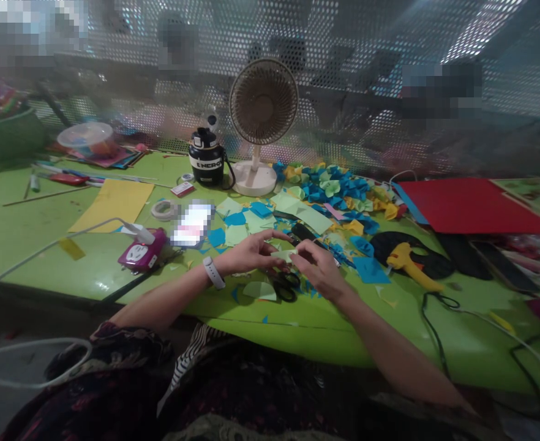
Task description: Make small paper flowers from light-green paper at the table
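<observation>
Between my two hands, above the middle of the green table, is a small pale green paper piece (pixel 283 254). My left hand (pixel 256 252), with a white band at its wrist, pinches the paper from the left. My right hand (pixel 316 264) grips its right end with bent fingertips. Just below the hands lies a pair of scissors (pixel 288 288) with black handles, partly hidden by them. Beside it rests a rounded pale green paper scrap (pixel 259 291). Cut blue and green paper squares (pixel 237 236) are scattered beyond my left hand.
A desk fan (pixel 264 101) and a black bottle (pixel 207 160) stand at the back, near a heap of folded paper pieces (pixel 334 187). Leftward are a lit phone (pixel 193 223), a tape roll (pixel 163 209) and a purple socket box (pixel 142 252). A yellow glue gun (pixel 410 263) lies right, its cord trailing.
</observation>
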A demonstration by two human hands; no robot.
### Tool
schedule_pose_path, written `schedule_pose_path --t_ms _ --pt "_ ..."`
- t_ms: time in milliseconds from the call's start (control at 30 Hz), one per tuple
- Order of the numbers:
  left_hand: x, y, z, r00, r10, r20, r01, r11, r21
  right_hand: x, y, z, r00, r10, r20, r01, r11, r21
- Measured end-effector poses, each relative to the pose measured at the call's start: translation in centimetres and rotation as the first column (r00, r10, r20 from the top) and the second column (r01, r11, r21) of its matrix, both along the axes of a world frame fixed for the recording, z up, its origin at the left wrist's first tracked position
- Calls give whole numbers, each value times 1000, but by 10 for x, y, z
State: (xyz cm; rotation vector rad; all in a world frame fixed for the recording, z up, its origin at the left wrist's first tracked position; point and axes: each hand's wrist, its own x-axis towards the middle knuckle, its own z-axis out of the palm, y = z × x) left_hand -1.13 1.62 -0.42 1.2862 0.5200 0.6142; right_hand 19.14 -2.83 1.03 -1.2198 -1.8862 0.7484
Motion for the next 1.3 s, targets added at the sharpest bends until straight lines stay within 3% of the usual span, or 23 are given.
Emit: schedule_pose_path --t_ms 367,900,1167,1300 --pt "0 0 -2 999 46 -12 -46 998 38 -1 2 -9 998 -27 54 24 998 53" --pt "-1 2 1 998 56 -15 -56 998 32 3 7 -19 997 52 -56 -58 992 -108" --pt "0 1 -2 998 51 -29 -50 998 35 1 5 -10 997 52 61 -47 996 -78" --pt "-1 3 -2 997 52 -51 -49 998 47 1 5 -9 997 73 27 -70 992 -100"
